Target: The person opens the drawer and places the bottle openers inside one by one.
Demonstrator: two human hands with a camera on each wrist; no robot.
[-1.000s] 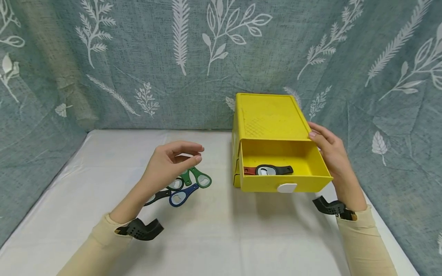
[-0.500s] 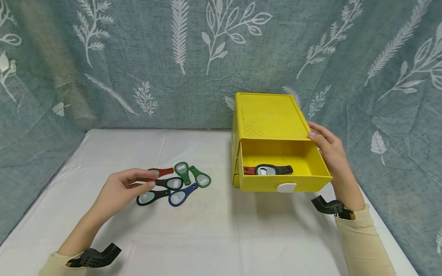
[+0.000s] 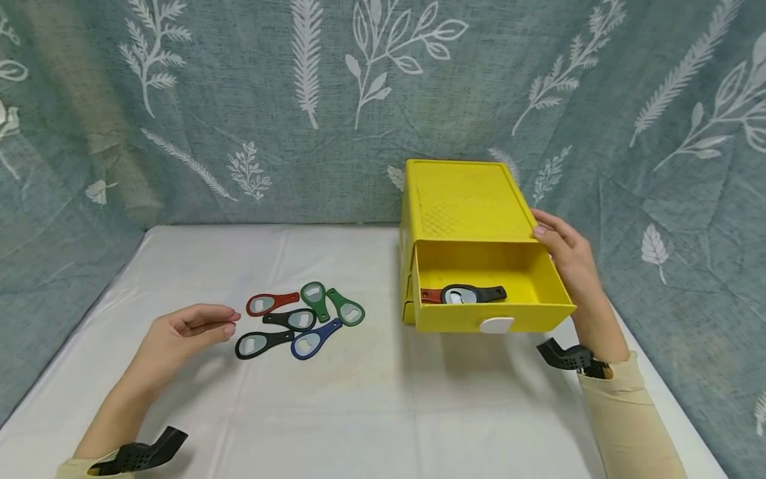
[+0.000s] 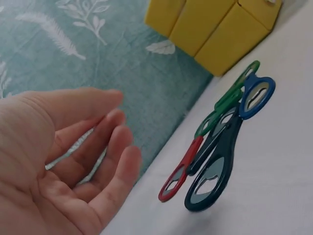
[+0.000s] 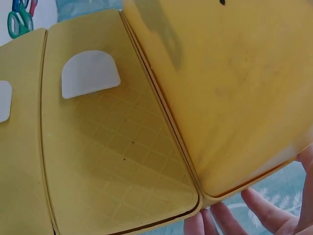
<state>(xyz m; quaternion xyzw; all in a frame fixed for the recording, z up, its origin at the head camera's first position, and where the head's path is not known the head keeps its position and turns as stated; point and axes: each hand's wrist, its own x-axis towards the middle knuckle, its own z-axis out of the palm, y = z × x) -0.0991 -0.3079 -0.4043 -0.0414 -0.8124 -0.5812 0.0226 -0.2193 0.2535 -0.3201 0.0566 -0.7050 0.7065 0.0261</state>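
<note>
My left hand (image 3: 179,342) hovers left of a group of bottle openers, fingers loosely bent with nothing between them. Closest to its fingertips are a red bottle opener (image 3: 261,305) and a black bottle opener (image 3: 254,344). Another black bottle opener (image 3: 299,320), a blue bottle opener (image 3: 308,343) and two green ones, including the outer green bottle opener (image 3: 350,313), lie beside them, some touching. My right hand (image 3: 571,266) rests its fingers against the right side of a yellow drawer unit (image 3: 461,199). Its top drawer (image 3: 538,318) is pulled out and holds a black bottle opener (image 3: 487,295) and a red one.
A white cloth (image 3: 335,412) covers the table. Behind it and at both sides hangs a blue-green leaf-print curtain (image 3: 239,80). White pulls, such as the upper drawer's pull (image 3: 497,325), stick out from the drawer fronts.
My left hand has moved left and toward me from above the bottle openers, uncovering the red and black ones. My right hand and the drawer unit have kept their places.
</note>
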